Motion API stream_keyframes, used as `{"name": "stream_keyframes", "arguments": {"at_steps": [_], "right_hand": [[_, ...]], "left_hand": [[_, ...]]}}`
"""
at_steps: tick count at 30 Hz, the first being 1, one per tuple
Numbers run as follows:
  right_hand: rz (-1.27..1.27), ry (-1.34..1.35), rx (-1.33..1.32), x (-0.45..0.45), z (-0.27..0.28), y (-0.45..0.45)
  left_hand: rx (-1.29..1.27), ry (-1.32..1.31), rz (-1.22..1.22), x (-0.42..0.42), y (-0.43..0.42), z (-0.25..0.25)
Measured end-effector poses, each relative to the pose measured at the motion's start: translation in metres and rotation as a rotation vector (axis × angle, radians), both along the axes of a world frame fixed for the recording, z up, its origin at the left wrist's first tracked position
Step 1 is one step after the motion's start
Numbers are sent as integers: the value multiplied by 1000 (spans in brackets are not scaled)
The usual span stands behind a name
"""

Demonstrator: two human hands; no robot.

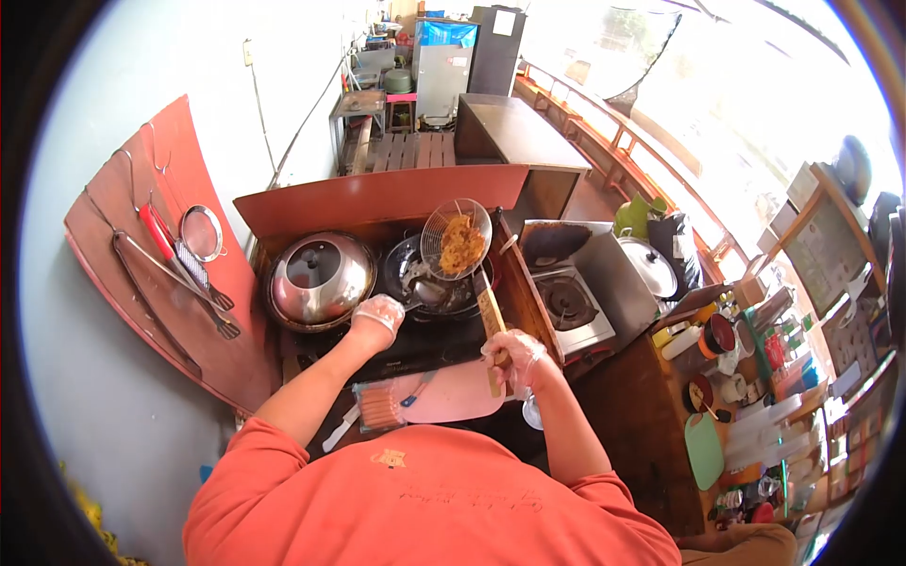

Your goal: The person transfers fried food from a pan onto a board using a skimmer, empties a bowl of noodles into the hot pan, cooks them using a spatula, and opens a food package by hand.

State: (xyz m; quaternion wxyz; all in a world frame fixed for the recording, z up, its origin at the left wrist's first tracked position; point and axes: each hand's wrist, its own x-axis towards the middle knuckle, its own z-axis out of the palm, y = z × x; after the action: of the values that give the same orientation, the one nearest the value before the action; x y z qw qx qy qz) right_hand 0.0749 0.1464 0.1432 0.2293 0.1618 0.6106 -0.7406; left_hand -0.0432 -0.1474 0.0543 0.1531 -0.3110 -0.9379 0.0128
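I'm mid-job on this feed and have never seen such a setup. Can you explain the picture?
There is no robot: these are a person's own hands, in clear plastic gloves. The single picture comes from a camera on their head, looking forward and down.

The left hand holds a ladle, its bowl down in the wok. The right hand holds a wire strainer by its wooden handle, raised above the wok's far side, with golden-brown food in it.

Left of the wok is a domed lid. Nearer the body lie a pink cutting board and packed sausages.
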Motion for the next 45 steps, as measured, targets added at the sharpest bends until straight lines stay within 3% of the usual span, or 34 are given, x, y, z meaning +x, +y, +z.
{"name": "stream_keyframes", "arguments": {"at_steps": [3, 6, 8, 10, 12, 13, 14, 16, 18, 19, 20, 22, 26, 27, 28, 30, 39, 44, 45], "right_hand": [[26, -35, -160, -2, -13, 2], [36, -45, -258, -2, -17, -1], [51, -31, -326, 0, -14, -7], [47, -33, -382, -3, -15, -18], [54, -2, -431, 1, -15, -35], [-5, -24, -441, 4, -14, -44], [46, -20, -487, 4, -24, -46], [42, -114, -498, 6, -34, -57], [-46, -134, -541, 8, -44, -75], [10, -231, -541, 3, -54, -75], [36, -157, -404, 8, -40, -78], [158, -1, -71, 24, -28, -71], [586, 116, 130, 70, -4, -20], [617, 91, 133, 77, -31, -14], [650, 64, 152, 81, -63, -5], [508, 66, 82, 110, -72, 27], [-60, -129, -153, 212, -127, 159], [-197, -243, -63, 257, -127, 225], [-199, -261, 59, 267, -131, 238]], "left_hand": [[-43, -158, 20, 6, 1, 11], [-35, -23, 93, 35, 13, 55], [270, 157, -9, 47, 22, 59], [649, 99, -77, 57, 46, 44], [810, -705, 114, 60, 78, 50], [1530, -1244, 364, 59, 102, 40], [2009, -1625, 149, 48, 108, 12], [2031, -1726, 132, 43, 114, 13], [1961, -1582, 365, 42, 115, 30], [1984, -1692, 142, 30, 111, 13], [1851, -1752, 110, 11, 102, -12], [1837, -1969, -19, -20, 80, -53], [1877, -1709, 169, 3, 60, -15], [1766, -1555, 249, 11, 59, -5], [1535, -1566, 212, -4, 39, -20], [1508, -1575, 128, -19, 9, -31], [1176, -1518, 69, 56, 46, 118], [1070, -1521, -94, 115, 163, 175], [1001, -1566, -135, 124, 187, 180]]}}
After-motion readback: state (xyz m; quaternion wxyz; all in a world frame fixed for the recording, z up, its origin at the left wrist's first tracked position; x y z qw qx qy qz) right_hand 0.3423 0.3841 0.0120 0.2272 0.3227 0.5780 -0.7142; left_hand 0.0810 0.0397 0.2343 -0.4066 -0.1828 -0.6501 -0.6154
